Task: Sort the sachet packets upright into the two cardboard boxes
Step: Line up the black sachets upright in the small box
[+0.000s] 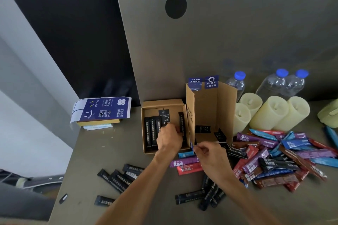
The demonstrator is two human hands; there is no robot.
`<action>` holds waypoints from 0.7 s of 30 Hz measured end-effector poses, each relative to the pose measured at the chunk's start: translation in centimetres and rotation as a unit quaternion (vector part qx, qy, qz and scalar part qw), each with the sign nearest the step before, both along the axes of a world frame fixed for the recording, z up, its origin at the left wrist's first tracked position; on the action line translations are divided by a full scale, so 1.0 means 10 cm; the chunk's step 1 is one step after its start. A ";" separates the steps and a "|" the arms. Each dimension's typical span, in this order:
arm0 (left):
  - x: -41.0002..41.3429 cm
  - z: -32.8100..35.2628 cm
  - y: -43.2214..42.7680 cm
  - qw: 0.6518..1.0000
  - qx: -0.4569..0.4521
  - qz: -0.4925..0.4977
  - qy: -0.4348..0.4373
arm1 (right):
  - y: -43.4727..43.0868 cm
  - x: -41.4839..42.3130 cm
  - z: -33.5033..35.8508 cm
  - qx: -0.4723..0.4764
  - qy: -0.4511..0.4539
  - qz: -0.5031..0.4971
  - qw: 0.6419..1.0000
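Left hand (169, 139) is down inside the low cardboard box (146, 151), back of the hand to the camera. Fingers are curled among the black sachets (151, 131) standing there; I cannot tell whether they grip one or only press the row. One more black stick (181, 124) leans against the box's right wall, at my thumb.

Right hand (210, 157) has thumb and forefinger pinched narrow on the lower corner of the flap (190, 115) of the tall cardboard box (206, 107), which stands touching the low one.

More black sachets lie flat on the desk (91, 151) in two groups, near left (118, 179) and under my right wrist (206, 195). The coloured sachets (274, 155) are heaped to the right.

Handling, as I judge it: these are light, thin, bendy foil sticks, likely slick. Best pinched mid-length across the narrow width, several at once. A part-filled row will probably topple, so one hand should brace it.
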State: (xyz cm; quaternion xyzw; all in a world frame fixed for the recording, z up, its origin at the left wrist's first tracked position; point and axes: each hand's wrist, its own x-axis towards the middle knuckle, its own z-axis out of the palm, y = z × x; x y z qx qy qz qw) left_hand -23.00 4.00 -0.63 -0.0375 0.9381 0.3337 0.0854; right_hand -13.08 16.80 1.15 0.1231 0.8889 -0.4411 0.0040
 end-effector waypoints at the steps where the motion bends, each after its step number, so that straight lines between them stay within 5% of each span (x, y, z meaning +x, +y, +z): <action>1: 0.00 -0.01 0.01 1.000 -0.013 -0.002 0.005 | 0.00 0.00 0.00 0.001 0.000 0.003 1.000; 11: 0.03 -0.04 0.03 0.996 -0.074 -0.026 0.035 | 0.03 -0.01 0.03 0.004 0.003 0.023 1.000; 21: 0.18 0.07 -0.12 0.996 -0.025 -0.063 0.056 | 0.18 0.10 0.09 -0.002 0.006 0.009 1.000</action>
